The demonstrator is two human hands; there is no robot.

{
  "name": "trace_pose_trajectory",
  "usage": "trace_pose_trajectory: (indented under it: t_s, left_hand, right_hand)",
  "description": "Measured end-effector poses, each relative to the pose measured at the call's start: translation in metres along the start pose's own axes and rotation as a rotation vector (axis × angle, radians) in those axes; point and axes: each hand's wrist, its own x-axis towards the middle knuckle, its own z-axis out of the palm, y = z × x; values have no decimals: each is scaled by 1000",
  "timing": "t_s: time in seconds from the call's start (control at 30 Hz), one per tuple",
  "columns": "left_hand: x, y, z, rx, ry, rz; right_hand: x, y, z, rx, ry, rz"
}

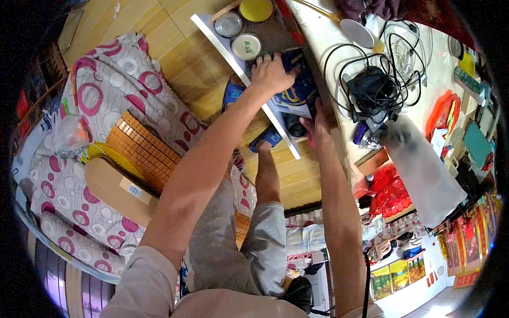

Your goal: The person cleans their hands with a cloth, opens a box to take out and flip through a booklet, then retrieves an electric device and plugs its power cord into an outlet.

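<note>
A pulled-out drawer point(226, 46) with a white front holds a blue printed package point(303, 87) with yellow lettering. Spread over the upper part of this package is my left hand point(273, 75), its fingers apart and touching it. My right hand point(316, 129) is at the drawer's near end, beside the table side, with thumb and fingers apart. A dark cylindrical object point(293, 125) lies close to its thumb. Round tins stand farther back in the drawer: a white-lidded tin point(246, 46), a silver-topped tin point(228, 25) and a yellow-lidded tin point(256, 9).
On the tabletop to the right lie tangled black cables point(374, 87), a white cup point(357, 33) and a frosted plastic bag point(427, 177). Left of me is a patterned bed cover point(114, 69) with a cardboard piece point(114, 185). My feet in blue slippers point(271, 136) are below the drawer.
</note>
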Motion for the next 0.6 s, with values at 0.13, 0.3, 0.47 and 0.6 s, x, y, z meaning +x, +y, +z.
trace_pose_trajectory:
  t_s: [0.13,0.3,0.47,0.6]
  left_hand:
    - [24,-10,21,-89,-76,5]
    - [31,-8,33,-77,-2,-1]
    - [1,-24,0,-163,-29,19]
    - [-25,-41,-12,58,30,155]
  right_hand:
    - [-4,-177,-13,605,178,776]
    - [2,-158,-14,454,189,789]
    - [-35,-181,3,581,117,524]
    - [-51,-173,24,424,-1,358]
